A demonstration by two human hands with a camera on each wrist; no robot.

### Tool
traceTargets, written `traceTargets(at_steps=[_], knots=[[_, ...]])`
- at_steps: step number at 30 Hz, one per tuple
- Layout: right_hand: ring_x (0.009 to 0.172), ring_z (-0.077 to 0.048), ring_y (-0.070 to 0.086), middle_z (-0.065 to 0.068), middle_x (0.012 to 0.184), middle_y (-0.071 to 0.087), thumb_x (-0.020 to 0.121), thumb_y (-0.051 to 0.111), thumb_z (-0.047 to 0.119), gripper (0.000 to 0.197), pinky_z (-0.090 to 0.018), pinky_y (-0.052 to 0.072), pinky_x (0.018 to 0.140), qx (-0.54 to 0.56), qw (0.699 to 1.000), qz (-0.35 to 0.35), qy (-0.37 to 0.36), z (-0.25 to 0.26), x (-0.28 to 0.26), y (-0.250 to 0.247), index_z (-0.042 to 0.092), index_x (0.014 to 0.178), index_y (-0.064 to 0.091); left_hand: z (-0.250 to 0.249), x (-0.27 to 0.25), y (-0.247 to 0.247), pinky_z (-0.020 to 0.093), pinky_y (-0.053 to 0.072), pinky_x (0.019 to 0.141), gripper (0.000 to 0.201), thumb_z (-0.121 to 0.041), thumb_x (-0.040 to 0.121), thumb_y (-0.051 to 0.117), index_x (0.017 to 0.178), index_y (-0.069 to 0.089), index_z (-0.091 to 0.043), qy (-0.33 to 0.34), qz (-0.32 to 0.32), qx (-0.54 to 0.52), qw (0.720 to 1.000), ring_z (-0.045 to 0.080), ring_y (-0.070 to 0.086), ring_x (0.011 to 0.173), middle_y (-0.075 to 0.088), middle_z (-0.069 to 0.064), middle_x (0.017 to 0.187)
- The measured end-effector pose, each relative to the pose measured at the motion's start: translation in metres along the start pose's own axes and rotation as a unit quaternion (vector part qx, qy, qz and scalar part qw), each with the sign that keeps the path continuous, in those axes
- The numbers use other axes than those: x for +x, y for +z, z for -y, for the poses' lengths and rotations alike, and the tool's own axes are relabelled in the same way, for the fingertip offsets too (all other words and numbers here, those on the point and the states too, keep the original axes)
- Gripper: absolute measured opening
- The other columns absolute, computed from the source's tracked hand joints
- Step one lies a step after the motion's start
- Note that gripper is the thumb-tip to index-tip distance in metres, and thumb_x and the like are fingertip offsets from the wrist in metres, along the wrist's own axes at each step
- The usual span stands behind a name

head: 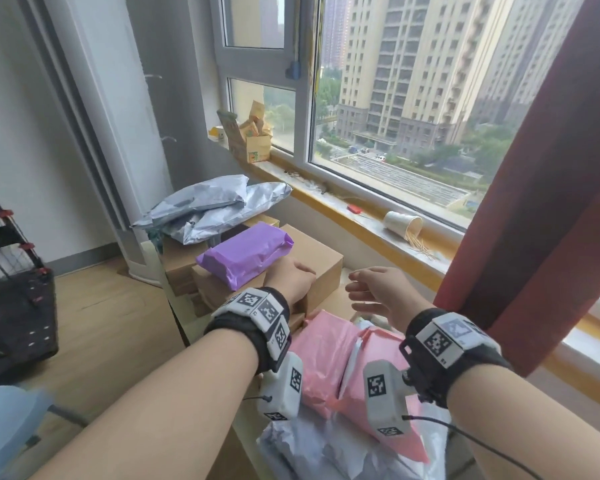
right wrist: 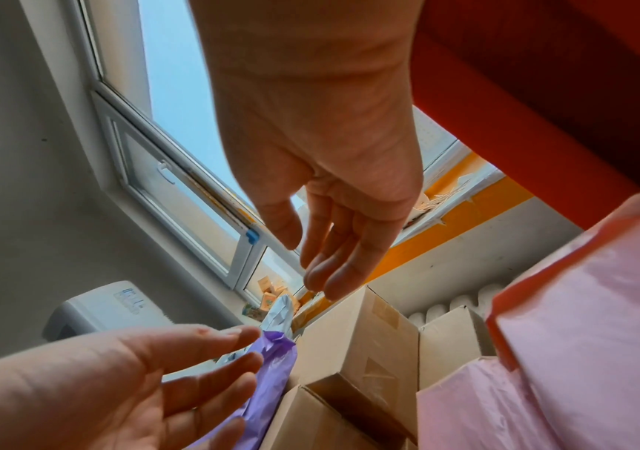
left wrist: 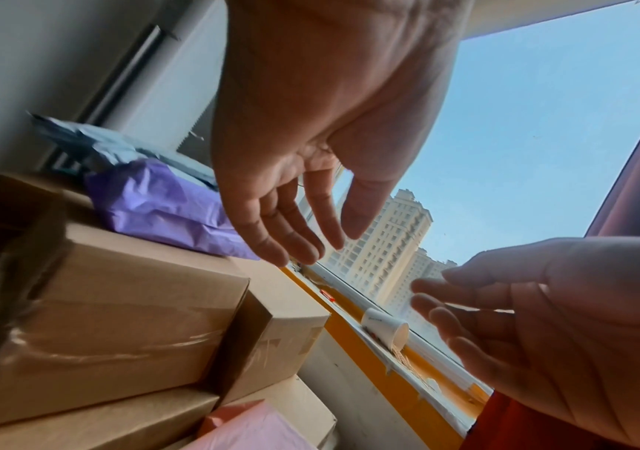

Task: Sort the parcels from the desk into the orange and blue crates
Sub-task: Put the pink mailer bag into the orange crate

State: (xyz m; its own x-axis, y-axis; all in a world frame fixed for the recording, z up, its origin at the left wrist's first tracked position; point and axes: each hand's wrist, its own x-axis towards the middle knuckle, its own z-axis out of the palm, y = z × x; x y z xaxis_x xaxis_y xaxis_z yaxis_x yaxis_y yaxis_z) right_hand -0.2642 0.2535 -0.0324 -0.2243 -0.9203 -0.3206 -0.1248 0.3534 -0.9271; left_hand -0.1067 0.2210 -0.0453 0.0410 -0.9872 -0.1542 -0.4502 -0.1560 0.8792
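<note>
Both hands hover empty over the desk's parcel pile. My left hand (head: 293, 277) (left wrist: 310, 240) hangs with straight fingers just above a brown cardboard box (head: 323, 263) (left wrist: 117, 304), beside the purple parcel (head: 245, 252) (left wrist: 164, 210) lying on the boxes. My right hand (head: 368, 289) (right wrist: 310, 261) is held palm-in to the right of that box, fingers relaxed. Pink parcels (head: 329, 362) (right wrist: 580, 304) lie under my wrists. Grey mailers (head: 215, 206) are stacked at the far end, and a whitish one (head: 326, 452) lies nearest me. No crate is in view.
The window sill (head: 361, 216) runs along the right with a tipped paper cup (head: 402, 223) spilling toothpicks and snack packets (head: 252, 136). A red curtain (head: 534, 202) hangs at the right. A black basket (head: 14, 317) stands on the wooden floor at the left.
</note>
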Motion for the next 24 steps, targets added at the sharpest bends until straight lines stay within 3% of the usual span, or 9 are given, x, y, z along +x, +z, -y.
traceTargets(at_steps=[4, 9, 11, 13, 15, 17, 20, 22, 24], knots=[[0.076, -0.023, 0.065, -0.014, 0.087, 0.067, 0.1, 0.054, 0.01, 0.016, -0.032, 0.059, 0.065, 0.005, 0.999, -0.038, 0.016, -0.002, 0.018, 0.006, 0.001, 0.104, 0.067, 0.007, 0.029, 0.008, 0.032, 0.051, 0.082, 0.012, -0.01, 0.085, 0.06, 0.08, 0.068, -0.018, -0.006, 0.059, 0.004, 0.998, 0.03, 0.066, 0.099, 0.072, 0.013, 0.099], [0.074, -0.017, 0.058, -0.006, 0.083, 0.065, 0.097, 0.053, 0.008, 0.018, -0.031, 0.049, 0.069, 0.0, 0.99, -0.135, 0.035, -0.023, 0.027, -0.005, 0.009, 0.087, 0.068, 0.021, 0.05, 0.035, 0.026, 0.039, 0.058, 0.02, -0.004, 0.083, 0.059, 0.069, 0.065, -0.017, -0.021, 0.157, -0.016, 0.987, 0.024, 0.052, 0.063, 0.055, 0.006, 0.059], [0.076, -0.018, 0.057, -0.002, 0.079, 0.066, 0.091, 0.056, 0.008, 0.021, -0.033, 0.048, 0.07, -0.017, 0.98, -0.197, 0.033, -0.035, 0.028, -0.014, 0.013, 0.079, 0.071, 0.021, 0.051, 0.048, 0.025, 0.041, 0.054, 0.021, -0.006, 0.085, 0.058, 0.07, 0.064, -0.018, -0.022, 0.193, -0.007, 0.981, 0.022, 0.052, 0.065, 0.057, 0.006, 0.064], [0.071, -0.016, 0.056, 0.001, 0.075, 0.065, 0.087, 0.058, 0.008, 0.019, -0.032, 0.046, 0.069, -0.031, 0.969, -0.242, 0.032, -0.043, 0.024, -0.024, 0.012, 0.081, 0.075, 0.02, 0.051, 0.061, 0.026, 0.049, 0.059, 0.02, -0.009, 0.085, 0.057, 0.07, 0.064, -0.019, -0.022, 0.22, 0.01, 0.975, 0.021, 0.057, 0.074, 0.061, 0.005, 0.075], [0.076, -0.017, 0.058, -0.001, 0.079, 0.066, 0.087, 0.059, 0.008, 0.018, -0.033, 0.049, 0.076, -0.031, 0.961, -0.272, 0.041, -0.05, 0.02, -0.032, 0.013, 0.078, 0.073, 0.017, 0.048, 0.074, 0.026, 0.052, 0.061, 0.019, -0.008, 0.085, 0.054, 0.073, 0.065, -0.017, -0.024, 0.252, 0.025, 0.967, 0.021, 0.056, 0.076, 0.058, 0.004, 0.077], [0.083, -0.019, 0.058, -0.007, 0.088, 0.068, 0.088, 0.059, 0.005, 0.018, -0.034, 0.05, 0.083, -0.031, 0.956, -0.284, 0.064, -0.057, 0.016, -0.038, 0.015, 0.076, 0.069, 0.016, 0.043, 0.085, 0.031, 0.056, 0.065, 0.015, -0.006, 0.087, 0.053, 0.089, 0.067, -0.011, -0.016, 0.281, 0.049, 0.958, 0.021, 0.056, 0.079, 0.056, 0.004, 0.08], [0.071, -0.02, 0.047, -0.01, 0.078, 0.054, 0.088, 0.056, 0.001, 0.017, -0.028, 0.04, 0.064, -0.03, 0.957, -0.262, 0.124, -0.07, 0.009, -0.044, 0.002, 0.093, 0.072, 0.017, 0.037, 0.1, 0.038, 0.057, 0.083, 0.02, -0.018, 0.089, 0.059, 0.102, 0.065, -0.004, -0.013, 0.312, 0.096, 0.945, 0.022, 0.06, 0.084, 0.058, 0.007, 0.089], [0.069, -0.02, 0.042, -0.009, 0.076, 0.046, 0.088, 0.054, 0.002, 0.02, -0.031, 0.037, 0.063, -0.039, 0.954, -0.245, 0.168, -0.08, 0.006, -0.048, 0.004, 0.1, 0.07, 0.018, 0.034, 0.108, 0.039, 0.057, 0.083, 0.021, -0.025, 0.085, 0.063, 0.094, 0.065, -0.006, -0.03, 0.331, 0.105, 0.937, 0.019, 0.056, 0.074, 0.054, 0.005, 0.078], [0.073, -0.023, 0.049, -0.009, 0.082, 0.053, 0.09, 0.053, 0.006, 0.015, -0.036, 0.047, 0.071, -0.037, 0.951, -0.228, 0.205, -0.089, 0.002, -0.048, 0.005, 0.098, 0.065, 0.021, 0.032, 0.115, 0.038, 0.056, 0.084, 0.026, -0.031, 0.082, 0.066, 0.092, 0.069, -0.007, -0.019, 0.342, 0.128, 0.931, 0.018, 0.051, 0.071, 0.048, 0.001, 0.069]])
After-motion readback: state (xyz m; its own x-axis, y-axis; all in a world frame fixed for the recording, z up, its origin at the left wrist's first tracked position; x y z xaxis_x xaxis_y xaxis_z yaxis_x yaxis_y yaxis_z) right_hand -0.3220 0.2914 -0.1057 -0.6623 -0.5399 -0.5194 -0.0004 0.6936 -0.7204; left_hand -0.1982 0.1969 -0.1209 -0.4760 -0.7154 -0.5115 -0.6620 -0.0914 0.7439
